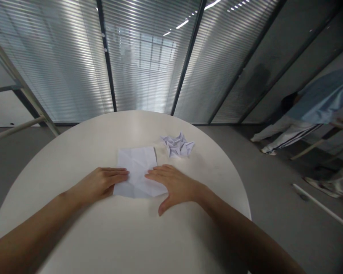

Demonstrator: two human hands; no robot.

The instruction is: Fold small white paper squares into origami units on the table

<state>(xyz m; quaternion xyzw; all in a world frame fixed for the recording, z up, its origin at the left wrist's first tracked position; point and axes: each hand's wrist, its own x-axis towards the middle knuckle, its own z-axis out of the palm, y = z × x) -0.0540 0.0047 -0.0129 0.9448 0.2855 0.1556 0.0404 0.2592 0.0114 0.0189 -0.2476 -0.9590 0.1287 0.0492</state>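
A creased white sheet of paper lies on the round white table, its lower edge slightly uneven. My left hand rests at the sheet's left edge, fingers stretched out together over the paper. The left thumb is mostly hidden below the palm. From the right, my right hand lies across the sheet's lower right part with fingers extended. Its thumb is spread away toward me, over the tabletop. Beyond the right hand sits a folded paper piece with several pointed tips, touched by neither hand.
The round table stands near a glass partition with blinds. A pale metal frame rises on the left. To the right, a person in a blue top stands on the grey floor, and another person's shoe shows nearby.
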